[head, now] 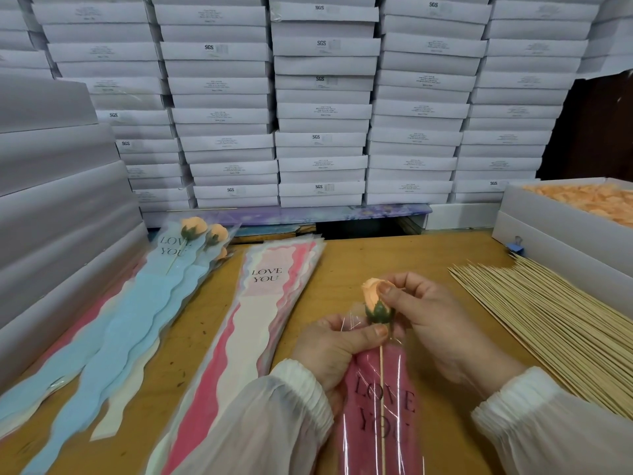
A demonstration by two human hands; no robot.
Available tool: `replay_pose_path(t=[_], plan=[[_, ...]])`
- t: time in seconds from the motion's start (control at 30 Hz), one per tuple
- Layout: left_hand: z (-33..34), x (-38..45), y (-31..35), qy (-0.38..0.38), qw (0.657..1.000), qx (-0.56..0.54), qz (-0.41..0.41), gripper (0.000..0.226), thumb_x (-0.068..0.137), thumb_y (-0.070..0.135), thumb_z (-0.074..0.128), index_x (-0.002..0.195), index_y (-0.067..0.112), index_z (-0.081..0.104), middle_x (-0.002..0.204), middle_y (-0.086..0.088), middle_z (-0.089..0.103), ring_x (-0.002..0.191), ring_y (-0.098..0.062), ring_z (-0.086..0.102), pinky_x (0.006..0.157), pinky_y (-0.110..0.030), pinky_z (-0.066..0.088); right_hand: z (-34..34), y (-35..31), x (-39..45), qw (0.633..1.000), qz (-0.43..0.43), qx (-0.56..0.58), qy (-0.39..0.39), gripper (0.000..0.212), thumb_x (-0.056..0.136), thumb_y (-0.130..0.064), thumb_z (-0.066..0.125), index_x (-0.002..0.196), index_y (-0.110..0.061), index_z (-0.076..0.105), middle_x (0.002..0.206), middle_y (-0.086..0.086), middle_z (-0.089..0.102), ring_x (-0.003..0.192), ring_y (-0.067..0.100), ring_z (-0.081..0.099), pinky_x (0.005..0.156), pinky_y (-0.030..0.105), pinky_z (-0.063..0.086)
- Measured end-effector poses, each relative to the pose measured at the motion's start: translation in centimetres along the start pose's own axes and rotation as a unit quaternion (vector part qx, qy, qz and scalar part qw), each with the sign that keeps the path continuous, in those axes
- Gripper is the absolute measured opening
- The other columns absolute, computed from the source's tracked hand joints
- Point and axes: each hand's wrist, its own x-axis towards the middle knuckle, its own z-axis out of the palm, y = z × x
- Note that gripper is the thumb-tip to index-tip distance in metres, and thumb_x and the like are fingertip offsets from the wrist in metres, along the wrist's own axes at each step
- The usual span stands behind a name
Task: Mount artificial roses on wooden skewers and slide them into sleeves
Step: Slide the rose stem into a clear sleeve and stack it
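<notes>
An orange artificial rose [371,292] with a green base sits on a wooden skewer [381,399]. The skewer runs down inside a pink "LOVE YOU" sleeve [378,416]. My right hand [431,313] pinches the rose head with thumb and fingers. At the sleeve's clear open top, my left hand [330,347] grips the plastic, its thumb lying just below the rose base. The rose head stands above the sleeve mouth.
A stack of unfilled sleeves [260,323] lies left of my hands. Filled blue sleeves with roses [191,248] lie further left. Loose skewers [548,313] spread at right, beside a box of orange roses [589,200]. White boxes [322,108] are stacked behind and at the left.
</notes>
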Motion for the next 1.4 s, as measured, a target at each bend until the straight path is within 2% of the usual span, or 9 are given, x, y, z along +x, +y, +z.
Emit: replay_pose_path(t=[0.1, 0.23, 0.4, 0.6, 0.77, 1.0, 1.13, 1.23, 1.4], plan=[[-0.2, 0.0, 0.2, 0.01, 1.0, -0.01, 0.011, 0.054, 0.065, -0.012, 0.073, 0.116, -0.009, 0.054, 0.099, -0.039, 0.062, 0.071, -0.036, 0.065, 0.067, -0.044, 0.056, -0.1, -0.3, -0.2, 1.0, -0.002, -0.028, -0.01, 0.032, 0.072, -0.041, 0.071, 0.088, -0.013, 0.067, 0.064, 0.002, 0.068, 0.042, 0.012, 0.051, 0.042, 0.019, 0.043], [-0.5, 0.3, 0.5, -0.033, 0.998, -0.05, 0.007, 0.051, 0.074, -0.004, 0.067, 0.123, -0.009, 0.051, 0.101, -0.035, 0.057, 0.072, -0.034, 0.062, 0.069, -0.041, 0.054, -0.1, -0.6, -0.2, 1.0, 0.013, -0.014, -0.021, 0.042, 0.064, -0.034, 0.077, 0.093, -0.006, 0.063, 0.064, 0.003, 0.068, 0.046, 0.015, 0.056, 0.043, 0.024, 0.047], [-0.6, -0.1, 1.1, -0.148, 0.986, -0.073, -0.025, 0.017, 0.082, 0.01, 0.052, 0.089, -0.003, 0.059, 0.087, -0.026, 0.056, 0.076, -0.033, 0.055, 0.076, -0.041, 0.046, 0.0, -0.8, -0.5, 0.999, 0.023, -0.028, -0.02, 0.042, 0.066, -0.031, 0.073, 0.095, -0.003, 0.061, 0.071, 0.01, 0.071, 0.043, 0.013, 0.057, 0.042, 0.019, 0.046], [-0.7, 0.3, 1.0, -0.084, 0.991, -0.104, 0.019, 0.02, 0.058, 0.009, 0.064, 0.075, -0.001, 0.063, 0.058, -0.015, 0.062, 0.048, -0.026, 0.062, 0.051, -0.032, 0.056, 0.0, -0.8, -0.4, 0.999, 0.033, -0.001, -0.026, 0.015, 0.085, -0.018, 0.066, 0.088, -0.005, 0.059, 0.058, 0.0, 0.067, 0.048, 0.011, 0.06, 0.044, 0.02, 0.047], [-0.5, 0.9, 0.7, -0.07, 0.987, -0.123, 0.077, 0.019, 0.058, 0.007, 0.063, 0.074, -0.002, 0.056, 0.07, -0.018, 0.05, 0.064, -0.028, 0.053, 0.067, -0.039, 0.052, 0.4, -1.1, -0.8, 0.999, 0.032, 0.005, -0.038, 0.015, 0.083, -0.018, 0.066, 0.088, -0.005, 0.061, 0.067, 0.006, 0.067, 0.052, 0.012, 0.061, 0.048, 0.02, 0.051], [-0.7, 1.4, 0.1, -0.007, 0.993, -0.038, 0.113, 0.014, 0.069, 0.0, 0.063, 0.071, 0.009, 0.053, 0.069, -0.018, 0.051, 0.061, -0.026, 0.048, 0.063, -0.037, 0.042, 0.8, -1.2, -1.1, 0.997, 0.053, 0.023, -0.055, 0.026, 0.076, -0.025, 0.069, 0.089, -0.006, 0.059, 0.063, 0.008, 0.066, 0.05, 0.019, 0.06, 0.05, 0.03, 0.052], [-0.7, 1.6, 0.1, 0.02, 0.988, -0.019, 0.149, 0.013, 0.074, 0.001, 0.062, 0.068, 0.009, 0.053, 0.064, -0.017, 0.055, 0.054, -0.024, 0.051, 0.058, -0.034, 0.044, 0.8, -1.3, -1.3, 0.995, 0.053, 0.034, -0.079, 0.039, 0.071, -0.03, 0.071, 0.094, 0.0, 0.061, 0.069, 0.012, 0.067, 0.052, 0.018, 0.062, 0.047, 0.025, 0.051], [-0.9, 2.0, 0.1, 0.056, 0.986, -0.001, 0.158, 0.021, 0.086, -0.001, 0.054, 0.069, 0.011, 0.052, 0.057, -0.008, 0.06, 0.047, -0.017, 0.053, 0.051, -0.028, 0.046, 0.5, -1.4, -1.2, 0.996, 0.03, -0.01, -0.083, 0.042, 0.063, -0.03, 0.075, 0.094, -0.003, 0.064, 0.075, 0.007, 0.071, 0.063, 0.014, 0.065, 0.058, 0.023, 0.054], [-1.1, 2.2, -0.1, 0.105, 0.98, 0.038, 0.167, 0.024, 0.089, 0.0, 0.053, 0.069, 0.013, 0.052, 0.058, -0.003, 0.064, 0.048, -0.017, 0.053, 0.045, -0.024, 0.048, 0.1, -1.1, -1.0, 0.995, 0.016, -0.05, -0.089, 0.04, 0.06, -0.028, 0.077, 0.09, -0.005, 0.065, 0.067, 0.001, 0.07, 0.059, 0.012, 0.065, 0.056, 0.021, 0.053]])
